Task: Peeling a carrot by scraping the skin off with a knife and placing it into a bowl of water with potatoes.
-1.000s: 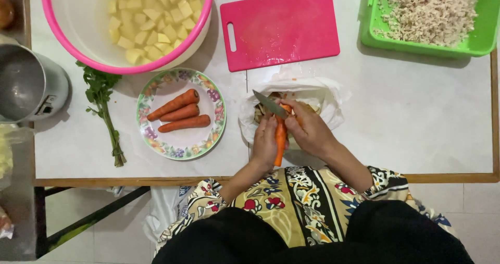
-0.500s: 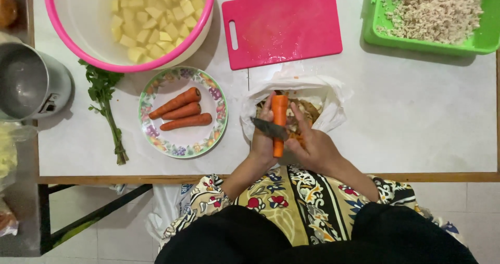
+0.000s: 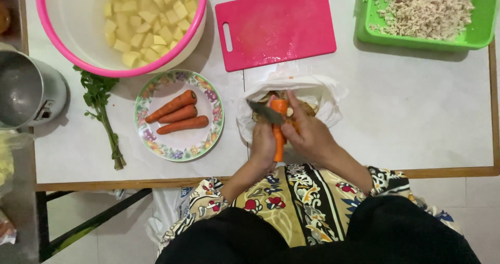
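My left hand [image 3: 263, 145] grips the lower end of an orange carrot [image 3: 279, 123], held upright over a white plastic bag [image 3: 323, 95] with peelings inside. My right hand [image 3: 308, 134] holds a dark-bladed knife [image 3: 264, 112], its blade laid across the carrot's upper part and pointing to the upper left. Both hands are close together near the table's front edge. A floral plate [image 3: 179, 148] to the left carries three more carrots [image 3: 177, 113].
A pink cutting board [image 3: 276, 27] lies behind the bag. A pink-rimmed basin of potato cubes [image 3: 146, 19] stands at back left, a green tray of shredded food [image 3: 427, 9] at back right. A herb sprig [image 3: 104, 118] and a metal pot [image 3: 26, 89] sit at left.
The knife blade has slid from near my hands up the carrot toward its tip. One second ago the carrot sat lower and tilted, with the knife above it.
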